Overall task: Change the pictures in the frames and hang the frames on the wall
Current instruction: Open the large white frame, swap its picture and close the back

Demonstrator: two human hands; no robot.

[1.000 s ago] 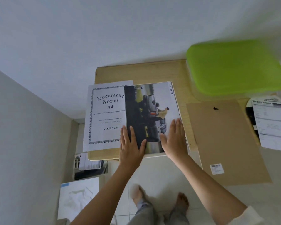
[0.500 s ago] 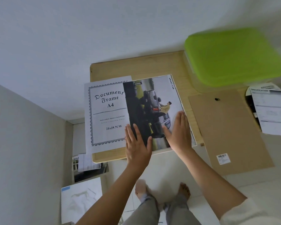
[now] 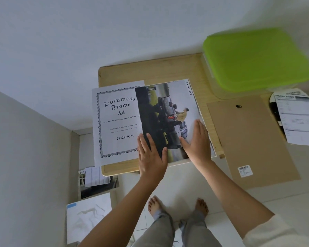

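Your left hand (image 3: 151,157) and right hand (image 3: 198,141) press flat, fingers spread, on the car picture (image 3: 169,107) lying over the frame (image 3: 178,164) on the desk (image 3: 150,72); keep both hands flat, square its edges to the frame, then fetch the backing board (image 3: 251,138)

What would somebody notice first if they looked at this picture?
Probably the bright green lid at the top right. Next, the car picture in the middle, with the left hand and right hand pressing flat on its near end. A brown backing board lies to its right.
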